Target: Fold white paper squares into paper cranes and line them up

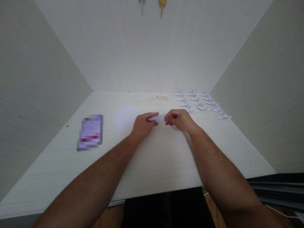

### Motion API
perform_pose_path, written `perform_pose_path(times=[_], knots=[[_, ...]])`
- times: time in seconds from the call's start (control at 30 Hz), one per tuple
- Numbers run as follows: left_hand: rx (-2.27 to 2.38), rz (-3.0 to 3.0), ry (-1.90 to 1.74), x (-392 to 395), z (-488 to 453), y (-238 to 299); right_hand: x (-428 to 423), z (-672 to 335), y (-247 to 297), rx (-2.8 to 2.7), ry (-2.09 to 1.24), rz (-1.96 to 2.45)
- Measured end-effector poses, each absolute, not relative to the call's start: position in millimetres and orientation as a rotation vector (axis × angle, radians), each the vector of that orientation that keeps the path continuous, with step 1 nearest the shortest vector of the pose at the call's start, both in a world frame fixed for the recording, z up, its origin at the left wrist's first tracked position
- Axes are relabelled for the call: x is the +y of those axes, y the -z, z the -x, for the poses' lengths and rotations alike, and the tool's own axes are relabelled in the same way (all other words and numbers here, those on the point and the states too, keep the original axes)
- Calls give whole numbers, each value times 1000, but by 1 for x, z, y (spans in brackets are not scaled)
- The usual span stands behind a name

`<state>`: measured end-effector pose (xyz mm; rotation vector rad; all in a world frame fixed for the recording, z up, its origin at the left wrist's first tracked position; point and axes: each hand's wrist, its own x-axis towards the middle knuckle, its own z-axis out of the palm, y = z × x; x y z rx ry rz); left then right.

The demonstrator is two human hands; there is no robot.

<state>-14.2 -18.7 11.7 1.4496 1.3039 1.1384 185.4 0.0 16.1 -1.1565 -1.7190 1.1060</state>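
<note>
A small folded piece of white paper [158, 118] is held between my two hands, just above the tabletop. My left hand [144, 124] grips its left end between thumb and fingers. At the other end, my right hand [178, 119] pinches the paper with its fingertips. Left of my left hand lie flat white paper sheets [125, 117]. Several folded paper cranes [199, 104] stand in rows beyond my right hand, with one crane [223, 117] nearest the right edge of the table.
White panels enclose the pale table [156, 164] at the back and both sides. A pixelated purple-white object [91, 131] lies at the left. A tiny orange bit [67, 126] sits by the left panel. Two hooks, one yellow [162, 6], hang on the back panel.
</note>
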Motion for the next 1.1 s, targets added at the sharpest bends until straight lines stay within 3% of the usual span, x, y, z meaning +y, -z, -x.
perform_pose_path(times=[0.9,1.1], knots=[[1025,-1279,-1265,-18,14,-8,-1,-165,-9,-1407,-1118,1045],[1014,-1262,-1253,-16,16,-4,-5,-164,-8,-1542,-985,1090]])
